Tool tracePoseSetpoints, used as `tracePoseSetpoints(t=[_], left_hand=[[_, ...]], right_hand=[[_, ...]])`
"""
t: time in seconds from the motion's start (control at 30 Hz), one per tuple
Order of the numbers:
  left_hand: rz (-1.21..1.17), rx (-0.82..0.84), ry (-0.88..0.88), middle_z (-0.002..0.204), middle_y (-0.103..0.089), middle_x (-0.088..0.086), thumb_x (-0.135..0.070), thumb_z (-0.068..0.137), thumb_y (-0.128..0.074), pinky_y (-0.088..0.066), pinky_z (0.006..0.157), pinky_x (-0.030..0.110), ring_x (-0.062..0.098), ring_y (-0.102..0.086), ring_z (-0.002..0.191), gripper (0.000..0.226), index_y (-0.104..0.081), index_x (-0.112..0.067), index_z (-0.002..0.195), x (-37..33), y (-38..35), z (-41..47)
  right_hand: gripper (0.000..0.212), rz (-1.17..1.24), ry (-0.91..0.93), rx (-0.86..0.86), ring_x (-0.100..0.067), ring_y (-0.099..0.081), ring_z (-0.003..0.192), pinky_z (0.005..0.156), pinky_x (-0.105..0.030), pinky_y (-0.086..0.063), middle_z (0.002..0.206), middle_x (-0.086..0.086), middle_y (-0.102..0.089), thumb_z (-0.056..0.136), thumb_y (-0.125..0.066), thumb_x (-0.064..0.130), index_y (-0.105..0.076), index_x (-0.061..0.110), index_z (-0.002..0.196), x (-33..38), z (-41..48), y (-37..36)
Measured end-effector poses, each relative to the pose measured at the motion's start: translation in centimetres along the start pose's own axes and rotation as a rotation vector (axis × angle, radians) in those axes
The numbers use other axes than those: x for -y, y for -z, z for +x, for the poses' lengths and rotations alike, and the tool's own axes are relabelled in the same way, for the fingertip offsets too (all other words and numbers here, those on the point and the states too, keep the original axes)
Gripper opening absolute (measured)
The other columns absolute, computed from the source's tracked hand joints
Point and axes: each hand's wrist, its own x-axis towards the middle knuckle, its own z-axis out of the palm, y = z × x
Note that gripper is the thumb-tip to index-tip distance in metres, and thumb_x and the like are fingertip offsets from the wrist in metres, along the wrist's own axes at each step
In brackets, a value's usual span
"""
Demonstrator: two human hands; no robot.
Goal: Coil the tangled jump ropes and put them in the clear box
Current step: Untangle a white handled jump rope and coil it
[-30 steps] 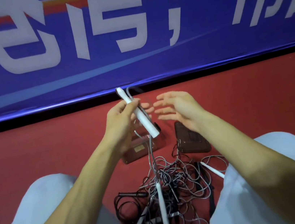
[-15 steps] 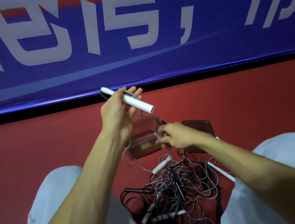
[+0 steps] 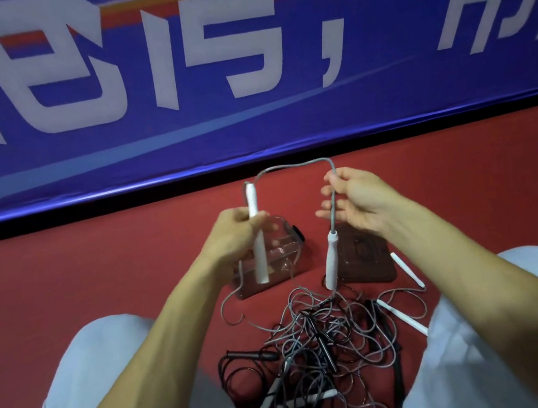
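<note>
view: head camera, looking down past both forearms
left hand (image 3: 232, 235): clenched round a white handle (image 3: 257, 240); handle near upright, held up in front of the clear box (image 3: 287, 270), covering its left part
grey cord (image 3: 290, 166): runs from the top of the white handle, arcs over the far side of the clear box, drops into the right hand
right hand (image 3: 362, 202): thumb and forefinger pinch the grey cord, other fingers loosely spread; raised to the right of the clear box
second white handle (image 3: 332, 260): hangs on the grey cord under the right hand, just right of the clear box; cannot tell if its lower end touches the pile
clear box: on the red floor (image 3: 96, 262), low between the two hands; contents unclear
lid (image 3: 367, 259): dark, flat on the floor, just right of the clear box
rope tangle (image 3: 331, 340): grey and black cords with white and black handles, heaped on the near side of the clear box, between the trouser legs (image 3: 87, 374)
banner (image 3: 250, 130): blue, white characters, beyond the clear box
</note>
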Motion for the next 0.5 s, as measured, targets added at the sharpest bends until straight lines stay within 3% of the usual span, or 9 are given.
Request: tracePoseSetpoints(t=[0.1, 0.23, 0.33, 0.4, 0.5], left_hand=[[0.126, 0.115, -0.112, 0.087, -0.072, -0.001, -0.02, 0.099, -0.054, -0.046, 0.054, 0.016, 0.004, -0.063, 0.069, 0.016, -0.065, -0.009, 0.097, 0.5, -1.3, -0.2], [0.119, 0.242, -0.152, 0.09, -0.069, -0.001, -0.02, 0.1, -0.052, -0.048, 0.074, 0.034, 0.016, -0.058, 0.082, 0.016, -0.066, -0.015, 0.097, 0.8, -2.7, -0.4], [0.021, 0.324, -0.149, 0.09, -0.067, 0.002, -0.015, 0.101, -0.048, -0.051, 0.063, 0.022, 0.012, -0.059, 0.07, 0.019, -0.062, -0.006, 0.108, 0.9, -3.8, -0.8], [-0.016, 0.348, -0.171, 0.092, -0.061, 0.01, -0.014, 0.101, -0.047, -0.052, 0.062, 0.023, 0.018, -0.057, 0.072, 0.02, -0.059, 0.0, 0.111, 1.0, -4.2, -0.8], [0.005, 0.359, -0.208, 0.091, -0.056, 0.014, -0.015, 0.1, -0.049, -0.053, 0.067, 0.027, 0.023, -0.054, 0.077, 0.015, -0.061, -0.006, 0.103, 1.3, -4.4, -0.6]], right_hand=[[0.012, 0.287, -0.025, -0.014, -0.019, -0.051, 0.061, 0.044, -0.032, -0.055, 0.076, -0.01, -0.046, 0.103, -0.036, 0.006, -0.045, 0.003, 0.095, 0.7, -0.4, 0.1], [0.012, 0.548, -0.049, -0.04, -0.024, -0.065, 0.048, 0.04, -0.037, -0.054, 0.079, -0.015, -0.049, 0.102, -0.038, 0.002, -0.046, -0.001, 0.093, 1.0, -0.4, 0.0], [0.008, 0.686, -0.047, -0.036, -0.032, -0.067, 0.053, 0.043, -0.044, -0.055, 0.081, -0.017, -0.049, 0.101, -0.038, 0.0, -0.045, -0.003, 0.102, 1.2, -0.3, -0.1], [0.01, 0.72, -0.033, -0.023, -0.035, -0.067, 0.068, 0.048, -0.046, -0.057, 0.083, -0.018, -0.049, 0.101, -0.037, -0.001, -0.046, -0.005, 0.1, 1.3, -0.2, -0.1], [0.008, 0.747, -0.033, 0.011, -0.038, -0.063, 0.08, 0.052, -0.048, -0.058, 0.093, -0.02, -0.047, 0.099, -0.038, -0.005, -0.046, -0.005, 0.103, 1.3, -0.5, -0.3]])
